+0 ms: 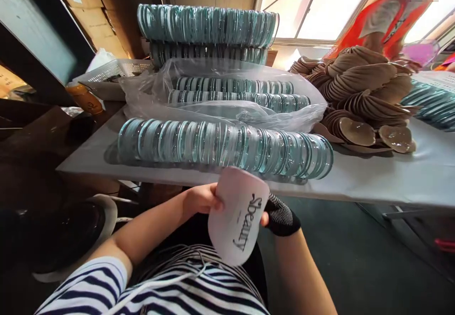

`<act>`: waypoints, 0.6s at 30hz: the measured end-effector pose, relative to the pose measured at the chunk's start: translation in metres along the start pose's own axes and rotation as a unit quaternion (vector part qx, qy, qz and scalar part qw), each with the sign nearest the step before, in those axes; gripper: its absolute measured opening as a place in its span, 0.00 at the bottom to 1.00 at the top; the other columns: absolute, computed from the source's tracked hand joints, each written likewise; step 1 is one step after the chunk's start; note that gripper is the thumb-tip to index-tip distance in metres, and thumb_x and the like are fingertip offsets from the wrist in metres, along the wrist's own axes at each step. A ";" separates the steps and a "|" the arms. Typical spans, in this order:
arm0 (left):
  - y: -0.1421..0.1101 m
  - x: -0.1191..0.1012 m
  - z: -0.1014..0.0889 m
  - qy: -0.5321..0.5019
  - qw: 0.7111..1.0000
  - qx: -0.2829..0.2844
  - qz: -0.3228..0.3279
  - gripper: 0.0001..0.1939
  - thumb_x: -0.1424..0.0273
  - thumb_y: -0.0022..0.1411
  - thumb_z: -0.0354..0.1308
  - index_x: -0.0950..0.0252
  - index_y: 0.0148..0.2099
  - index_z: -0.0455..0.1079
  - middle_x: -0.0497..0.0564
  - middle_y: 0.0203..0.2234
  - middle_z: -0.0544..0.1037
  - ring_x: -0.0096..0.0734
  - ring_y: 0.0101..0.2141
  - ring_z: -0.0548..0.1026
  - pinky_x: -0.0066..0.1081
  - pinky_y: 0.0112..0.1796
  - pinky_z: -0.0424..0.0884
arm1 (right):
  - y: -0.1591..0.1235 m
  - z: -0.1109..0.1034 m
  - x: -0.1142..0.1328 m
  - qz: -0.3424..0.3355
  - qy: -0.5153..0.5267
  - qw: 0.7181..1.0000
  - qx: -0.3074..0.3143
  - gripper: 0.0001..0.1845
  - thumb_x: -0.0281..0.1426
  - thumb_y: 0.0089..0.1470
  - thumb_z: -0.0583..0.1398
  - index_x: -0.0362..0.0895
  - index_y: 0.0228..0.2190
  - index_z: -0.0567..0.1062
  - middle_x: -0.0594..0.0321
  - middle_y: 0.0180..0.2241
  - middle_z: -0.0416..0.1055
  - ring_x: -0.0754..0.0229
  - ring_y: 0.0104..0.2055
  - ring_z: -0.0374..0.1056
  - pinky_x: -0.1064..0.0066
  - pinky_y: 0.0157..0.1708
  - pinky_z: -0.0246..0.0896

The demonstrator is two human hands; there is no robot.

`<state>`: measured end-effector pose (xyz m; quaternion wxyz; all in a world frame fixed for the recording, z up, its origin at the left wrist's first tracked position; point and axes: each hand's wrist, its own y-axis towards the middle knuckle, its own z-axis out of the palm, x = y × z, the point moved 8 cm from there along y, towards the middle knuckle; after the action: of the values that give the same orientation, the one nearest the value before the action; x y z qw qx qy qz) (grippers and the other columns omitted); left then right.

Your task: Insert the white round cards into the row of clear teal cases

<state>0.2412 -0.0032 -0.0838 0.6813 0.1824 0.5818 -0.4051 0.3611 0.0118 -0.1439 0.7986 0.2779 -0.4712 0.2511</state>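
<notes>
While we look down past a striped shirt (106, 286), we see both hands closed on 1 pale pink oval piece (237, 215) printed with the word "Beauty". Our left hand (201, 200) is bare and pinches its left edge with curled fingers; our right hand (280, 215), in a dark fingerless glove, grips the right edge from behind, though most of its fingers are hidden by the piece. We hold it above our lap, just below the edge of the grey table (391, 177).

On the table, nearest to us, lies a long row of glass discs (223, 147) standing on edge. Behind it a clear plastic bag (220, 102) holds more rows, and further rows are stacked behind that. To the right sits a heap of brown oval backs (362, 92), with a person in orange (387, 16) beyond it.
</notes>
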 end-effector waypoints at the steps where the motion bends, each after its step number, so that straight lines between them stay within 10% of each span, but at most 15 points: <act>1: 0.002 -0.001 -0.010 0.014 0.998 -0.051 0.018 0.40 0.52 0.39 0.74 0.68 0.52 0.76 0.66 0.46 0.80 0.58 0.46 0.78 0.44 0.42 0.76 | 0.002 -0.006 0.002 -0.006 0.007 0.999 -0.039 0.28 0.47 0.41 0.72 0.40 0.39 0.79 0.51 0.40 0.78 0.51 0.42 0.74 0.58 0.44 0.72; 5: -0.005 -0.016 -0.052 0.164 0.944 -0.270 0.090 0.23 0.57 0.54 0.69 0.69 0.46 0.78 0.60 0.40 0.82 0.48 0.43 0.79 0.39 0.44 0.75 | 0.007 -0.036 0.017 -0.062 -0.047 0.963 -0.259 0.31 0.46 0.54 0.64 0.41 0.53 0.72 0.48 0.50 0.74 0.52 0.47 0.72 0.61 0.44 0.72; 10: -0.006 -0.026 -0.063 0.160 0.903 -0.363 0.168 0.21 0.56 0.56 0.67 0.70 0.42 0.79 0.57 0.34 0.82 0.43 0.41 0.79 0.37 0.43 0.75 | -0.008 -0.028 0.037 -0.166 -0.197 0.881 -0.398 0.39 0.47 0.60 0.56 0.45 0.67 0.55 0.48 0.64 0.58 0.50 0.62 0.62 0.54 0.58 0.64; 14: 0.002 -0.021 -0.069 0.129 0.876 -0.419 0.204 0.20 0.56 0.54 0.69 0.70 0.39 0.79 0.55 0.33 0.82 0.37 0.34 0.78 0.33 0.39 0.75 | -0.023 0.008 0.044 -0.265 -0.429 0.724 -0.470 0.26 0.39 0.62 0.55 0.42 0.59 0.66 0.45 0.62 0.61 0.47 0.65 0.58 0.48 0.62 0.58; 18: 0.018 -0.009 -0.060 0.072 0.886 -0.408 0.209 0.22 0.57 0.50 0.71 0.70 0.39 0.79 0.54 0.32 0.83 0.36 0.33 0.79 0.32 0.35 0.76 | -0.038 -0.003 0.048 -0.247 -0.454 0.669 -0.534 0.18 0.42 0.63 0.52 0.43 0.40 0.74 0.46 0.41 0.74 0.47 0.48 0.71 0.54 0.48 0.68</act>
<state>0.2166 0.0539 -0.0949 0.7207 0.0351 0.6916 0.0341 0.4093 -0.0070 -0.1102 0.5310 -0.0105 -0.7428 -0.4076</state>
